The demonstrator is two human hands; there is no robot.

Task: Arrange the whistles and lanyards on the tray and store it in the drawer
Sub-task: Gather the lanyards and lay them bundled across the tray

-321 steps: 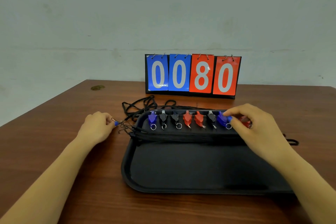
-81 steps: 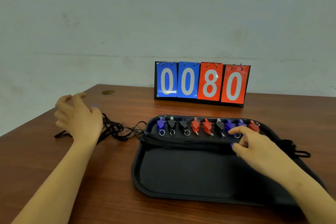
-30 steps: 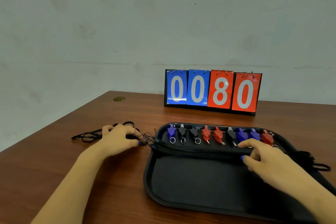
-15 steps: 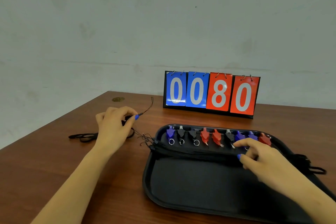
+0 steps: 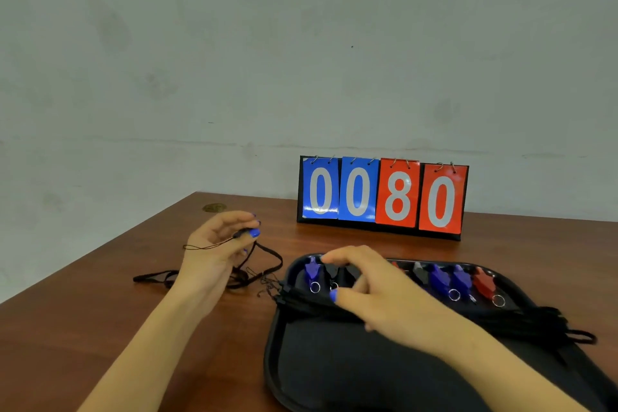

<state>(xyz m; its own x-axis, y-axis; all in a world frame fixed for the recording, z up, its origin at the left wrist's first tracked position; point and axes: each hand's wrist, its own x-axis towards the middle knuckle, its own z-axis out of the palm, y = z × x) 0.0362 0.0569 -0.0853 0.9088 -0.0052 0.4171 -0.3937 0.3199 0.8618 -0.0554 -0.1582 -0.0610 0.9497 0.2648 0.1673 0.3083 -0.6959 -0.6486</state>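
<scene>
A plain, bare room, perhaps a sports storeroom or office, though the kind cannot be told for sure. A brown wooden counter (image 5: 100, 328) stands against a stained grey-white wall (image 5: 200, 60). A flip scoreboard (image 5: 383, 196) reading 0080 and a tray (image 5: 334, 378) of whistles (image 5: 444, 278) suggest sports gear.

Two bare forearms enter from the bottom of the frame, with no sleeves, watch or rings showing. The left hand (image 5: 217, 252) at centre left and the right hand (image 5: 384, 291) at lower centre both wear bright blue nail polish.
</scene>
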